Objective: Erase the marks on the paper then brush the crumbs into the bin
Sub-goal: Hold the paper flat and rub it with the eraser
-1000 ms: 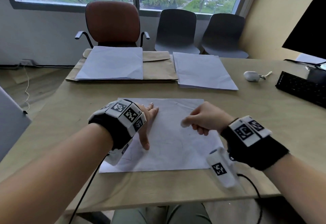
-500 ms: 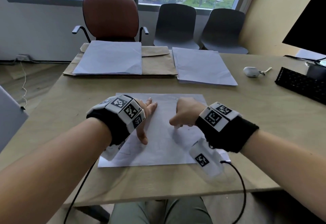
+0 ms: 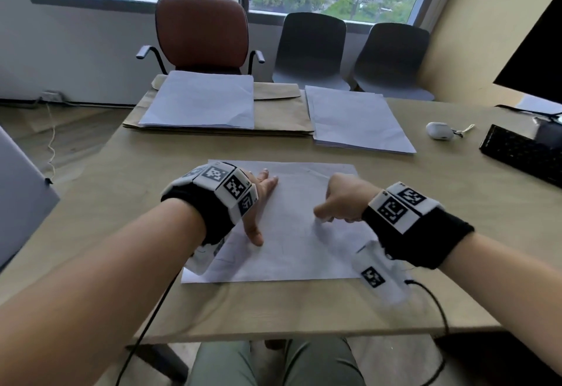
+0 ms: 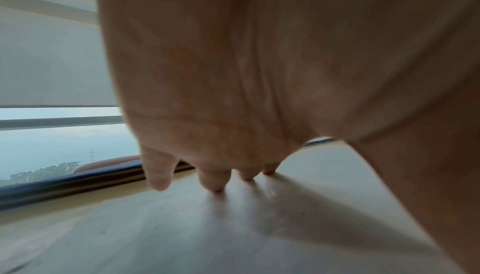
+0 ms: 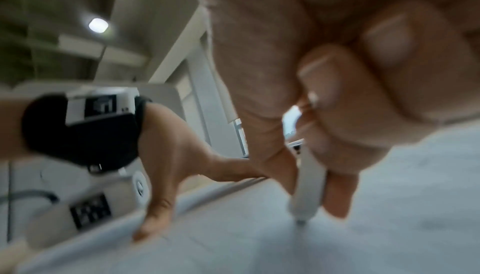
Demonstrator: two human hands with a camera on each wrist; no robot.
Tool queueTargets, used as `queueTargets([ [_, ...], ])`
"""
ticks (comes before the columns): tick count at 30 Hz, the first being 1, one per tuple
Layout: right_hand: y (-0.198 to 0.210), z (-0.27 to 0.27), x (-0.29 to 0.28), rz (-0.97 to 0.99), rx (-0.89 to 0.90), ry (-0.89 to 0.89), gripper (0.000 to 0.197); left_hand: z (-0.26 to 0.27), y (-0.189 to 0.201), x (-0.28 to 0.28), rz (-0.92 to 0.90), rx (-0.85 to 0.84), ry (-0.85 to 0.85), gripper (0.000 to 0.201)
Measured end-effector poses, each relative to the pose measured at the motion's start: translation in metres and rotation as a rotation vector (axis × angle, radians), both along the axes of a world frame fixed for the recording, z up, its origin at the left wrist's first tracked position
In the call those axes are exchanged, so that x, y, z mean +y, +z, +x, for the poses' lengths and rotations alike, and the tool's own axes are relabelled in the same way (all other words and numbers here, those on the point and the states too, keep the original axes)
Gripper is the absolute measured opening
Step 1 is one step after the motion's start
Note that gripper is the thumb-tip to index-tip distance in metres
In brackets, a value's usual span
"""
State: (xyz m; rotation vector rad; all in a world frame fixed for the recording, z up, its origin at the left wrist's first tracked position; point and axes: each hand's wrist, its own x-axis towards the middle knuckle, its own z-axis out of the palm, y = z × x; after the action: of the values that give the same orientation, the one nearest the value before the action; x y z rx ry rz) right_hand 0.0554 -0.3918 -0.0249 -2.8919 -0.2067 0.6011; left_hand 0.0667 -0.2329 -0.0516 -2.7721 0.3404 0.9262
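Observation:
A white sheet of paper (image 3: 289, 242) with faint pencil marks lies on the wooden table (image 3: 456, 203) in front of me. My left hand (image 3: 258, 203) rests flat on the sheet's left part, fingers straight (image 4: 213, 181), thumb spread toward me. My right hand (image 3: 340, 200) pinches a white pen-shaped eraser (image 5: 309, 192) between thumb and fingers, its tip touching the paper near the sheet's middle. In the head view the eraser is hidden by the fist. No bin is in view.
Two stacks of white paper (image 3: 200, 103) (image 3: 355, 121) lie at the table's far side, the left one on brown envelopes (image 3: 282, 112). A white earbud case (image 3: 439, 130) and a black keyboard (image 3: 520, 154) sit to the right. Chairs (image 3: 203, 33) stand beyond the table.
My right hand has moved left across the paper with the eraser, from the sheet's right part to near its middle. The left hand stays pressed on the sheet.

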Motion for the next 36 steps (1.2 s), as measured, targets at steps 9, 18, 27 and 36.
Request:
queueTargets([
  [9,-0.006,0.000,-0.007,0.861,0.064,-0.330,0.021,-0.005,0.005,0.001,0.003,-0.011,0.004,0.126],
  [18,-0.053,-0.005,-0.033,1.634,0.059,-1.050,0.027,-0.013,0.008,0.003,-0.076,-0.009,0.023,0.125],
  [27,-0.027,-0.007,-0.017,1.565,0.432,-0.716,0.039,-0.009,0.006,0.006,-0.146,0.018,-0.024,0.130],
  [36,-0.032,0.023,-0.008,1.154,0.108,-0.653,0.019,-0.015,0.011,0.004,-0.181,0.063,-0.018,0.138],
])
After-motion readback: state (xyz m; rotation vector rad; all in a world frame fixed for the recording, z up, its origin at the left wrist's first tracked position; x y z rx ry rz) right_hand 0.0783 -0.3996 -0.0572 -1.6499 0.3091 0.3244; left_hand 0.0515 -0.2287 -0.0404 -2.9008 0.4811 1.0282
